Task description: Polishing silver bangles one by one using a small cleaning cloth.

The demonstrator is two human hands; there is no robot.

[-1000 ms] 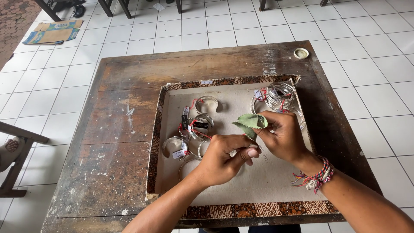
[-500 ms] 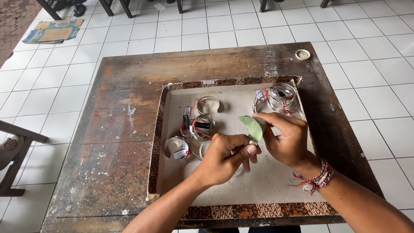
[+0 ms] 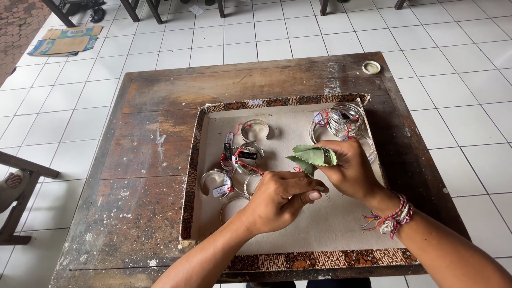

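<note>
The right hand [image 3: 349, 170] holds a small green cloth [image 3: 312, 156] with a zigzag edge, pinched between the thumb and the fingers. A bit of shiny metal peeks out of the cloth, so a silver ring or bangle seems to be wrapped inside, but most of it is hidden. The left hand [image 3: 282, 194] is curled just beside the right one, at about 8 o'clock from the cloth. Its fingertips are pressed together, maybe on a thin red thread, but it is too small to be sure what they grip

A second ago the cloth was bunched up and the hands were a little apart. Half a second ago the cloth lay flatter against the right hand. Now it is folded again and sticks out to the left, and the left hand has come in closer under it. This looks like rubbing and turning, so the shining of this piece seems to be in the middle, not done

The hands are over a flat tray [image 3: 298, 261] with a patterned brown edge, sitting on a worn wooden table [image 3: 144, 160]. At 10 o'clock from the hands lies a bunch of silver bangles [image 3: 240, 160] with red strings and small tags. At 1 o'clock lies a stack of thin bangles [image 3: 341, 120]. A woven wristband [image 3: 392, 218] is on the right wrist. A small round lid [image 3: 371, 67] sits at the far corner of the table
</note>
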